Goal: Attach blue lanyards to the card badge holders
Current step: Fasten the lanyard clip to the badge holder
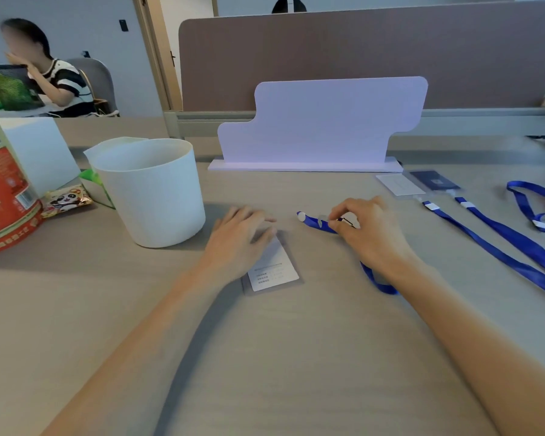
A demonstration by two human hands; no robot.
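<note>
- The right hand (372,236), fingers (343,215) clamped, pinches the blue lanyard (312,221) near its clip end.
- The left hand (236,240), fingers straight, presses the badge holder (276,269) flat on the worktop (265,357), near the clip.
- Attaching looks barely begun; next, the clip must meet the holder's slot.

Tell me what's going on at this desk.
A person is fitting lanyards to badge holders. The left hand presses flat on a clear badge holder with a white card inside, pinning it to the desk. The right hand pinches the clip end of a blue lanyard just beside it; the two are not yet joined. Off to the right, a white-card holder and a dark-card holder appear to have lanyards clipped on already, near a spare lanyard.
</note>
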